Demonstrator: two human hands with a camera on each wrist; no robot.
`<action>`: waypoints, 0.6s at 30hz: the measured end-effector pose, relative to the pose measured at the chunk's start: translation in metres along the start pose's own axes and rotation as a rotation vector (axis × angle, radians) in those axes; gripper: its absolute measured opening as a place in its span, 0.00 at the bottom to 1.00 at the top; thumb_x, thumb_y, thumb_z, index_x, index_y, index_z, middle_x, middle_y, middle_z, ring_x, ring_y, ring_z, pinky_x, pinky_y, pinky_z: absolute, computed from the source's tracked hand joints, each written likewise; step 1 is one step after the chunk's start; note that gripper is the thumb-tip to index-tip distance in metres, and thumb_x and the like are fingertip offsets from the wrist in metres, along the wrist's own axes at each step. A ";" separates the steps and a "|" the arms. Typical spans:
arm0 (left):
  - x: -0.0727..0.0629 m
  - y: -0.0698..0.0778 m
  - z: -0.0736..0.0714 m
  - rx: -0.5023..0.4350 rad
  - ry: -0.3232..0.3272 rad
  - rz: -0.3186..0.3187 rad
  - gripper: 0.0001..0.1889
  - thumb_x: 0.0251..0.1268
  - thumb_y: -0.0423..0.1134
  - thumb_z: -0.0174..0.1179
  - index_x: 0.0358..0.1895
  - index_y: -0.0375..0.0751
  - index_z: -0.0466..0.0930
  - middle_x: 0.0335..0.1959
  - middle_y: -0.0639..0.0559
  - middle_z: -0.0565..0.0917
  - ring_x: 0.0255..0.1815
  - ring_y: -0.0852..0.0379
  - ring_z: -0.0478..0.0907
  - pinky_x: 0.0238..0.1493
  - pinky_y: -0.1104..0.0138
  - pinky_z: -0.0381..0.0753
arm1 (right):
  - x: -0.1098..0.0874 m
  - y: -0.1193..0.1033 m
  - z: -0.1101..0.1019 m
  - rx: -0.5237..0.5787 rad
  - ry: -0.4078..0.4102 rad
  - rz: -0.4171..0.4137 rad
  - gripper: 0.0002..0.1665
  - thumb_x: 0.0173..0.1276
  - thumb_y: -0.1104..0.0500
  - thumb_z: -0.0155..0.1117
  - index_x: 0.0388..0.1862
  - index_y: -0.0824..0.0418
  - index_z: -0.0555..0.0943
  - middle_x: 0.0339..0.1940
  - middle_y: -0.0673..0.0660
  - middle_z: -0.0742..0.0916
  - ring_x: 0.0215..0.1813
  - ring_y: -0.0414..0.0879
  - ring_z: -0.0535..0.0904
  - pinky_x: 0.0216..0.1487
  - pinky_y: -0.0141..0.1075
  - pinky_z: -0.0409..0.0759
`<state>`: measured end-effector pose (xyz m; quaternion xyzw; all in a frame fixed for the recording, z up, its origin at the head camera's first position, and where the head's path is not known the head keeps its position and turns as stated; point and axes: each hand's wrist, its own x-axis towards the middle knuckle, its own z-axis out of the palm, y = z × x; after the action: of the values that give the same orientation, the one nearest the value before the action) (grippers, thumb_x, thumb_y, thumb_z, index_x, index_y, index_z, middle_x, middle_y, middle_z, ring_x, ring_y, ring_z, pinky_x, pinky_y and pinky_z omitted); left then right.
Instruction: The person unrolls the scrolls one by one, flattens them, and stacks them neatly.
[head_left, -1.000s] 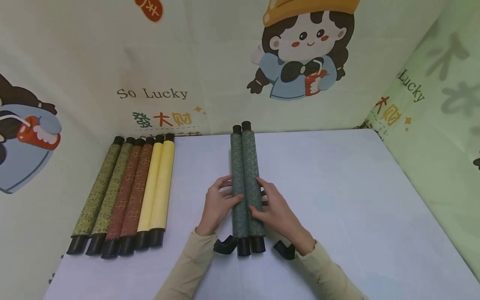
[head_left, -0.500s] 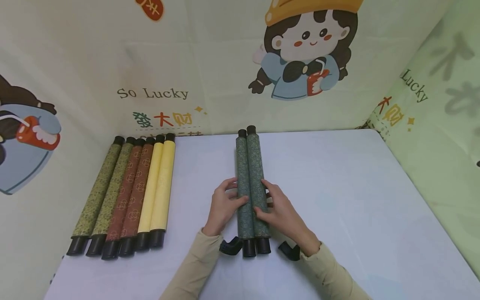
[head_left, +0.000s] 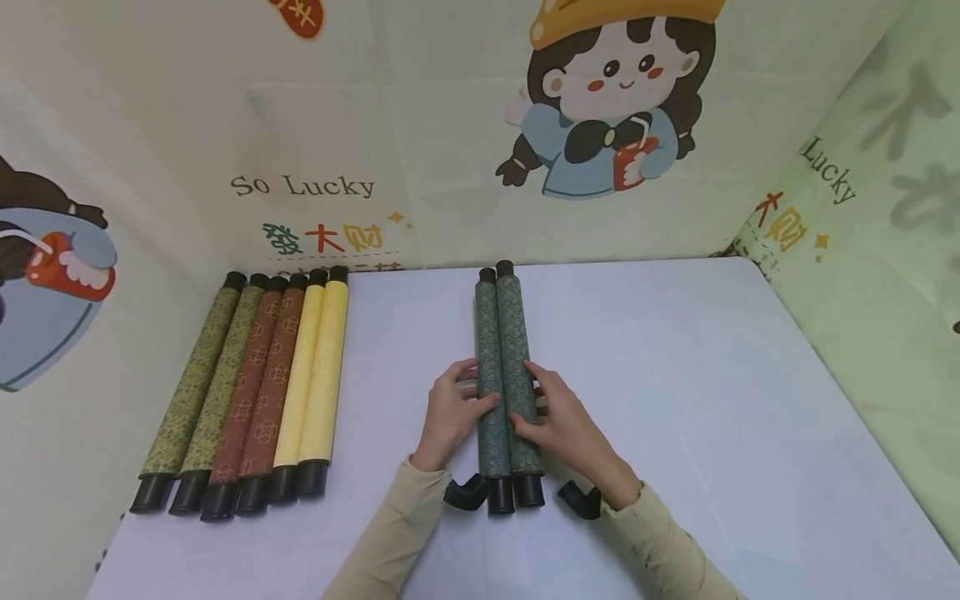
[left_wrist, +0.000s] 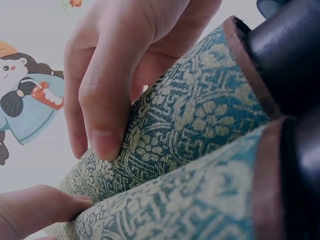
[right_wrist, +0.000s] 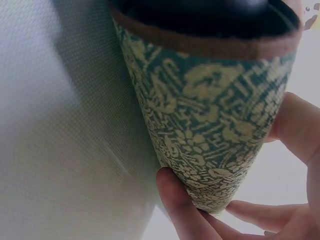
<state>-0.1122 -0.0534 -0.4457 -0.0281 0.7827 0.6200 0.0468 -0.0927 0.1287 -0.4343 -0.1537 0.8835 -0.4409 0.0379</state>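
Observation:
Two teal patterned scrolls with black end knobs lie side by side, lengthwise, at the middle of the table in the head view: a left teal scroll point(head_left: 492, 358) and a right teal scroll point(head_left: 517, 350). My left hand point(head_left: 450, 415) grips the left one from its outer side, thumb on top. With thumb and fingers, my right hand point(head_left: 566, 425) holds the right one from the other side. The right scroll's far end reaches slightly beyond the left one's. In the right wrist view, fingers point(right_wrist: 180, 202) curl around the right scroll's brocade point(right_wrist: 205, 115).
At the left of the white table point(head_left: 675, 375) several more scrolls lie in a row: olive green point(head_left: 187, 383), brown-red point(head_left: 272, 400) and yellow point(head_left: 322, 375) pairs. A printed cloth backdrop point(head_left: 435, 125) rises behind. Black wrist devices point(head_left: 467, 492) sit by both cuffs.
Both hands have shifted slightly right with the two teal scrolls. The scrolls' far ends have come a little nearer to me. The grip of both hands looks unchanged.

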 end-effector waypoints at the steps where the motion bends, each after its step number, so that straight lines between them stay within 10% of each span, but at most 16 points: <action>1: 0.000 0.000 0.000 0.005 0.001 0.005 0.34 0.55 0.28 0.70 0.67 0.32 0.70 0.57 0.36 0.79 0.53 0.39 0.82 0.49 0.56 0.85 | 0.000 0.000 0.000 -0.005 -0.001 0.002 0.46 0.62 0.63 0.70 0.76 0.69 0.59 0.60 0.66 0.77 0.49 0.53 0.81 0.44 0.36 0.84; 18: -0.001 0.000 0.002 0.077 0.013 0.021 0.33 0.55 0.31 0.71 0.66 0.31 0.71 0.55 0.36 0.80 0.51 0.40 0.83 0.46 0.57 0.86 | -0.001 0.003 0.000 -0.012 -0.019 0.011 0.46 0.62 0.63 0.70 0.76 0.68 0.60 0.60 0.67 0.77 0.49 0.52 0.80 0.43 0.36 0.84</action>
<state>-0.1114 -0.0512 -0.4461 -0.0221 0.8066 0.5895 0.0359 -0.0928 0.1307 -0.4361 -0.1531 0.8867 -0.4337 0.0478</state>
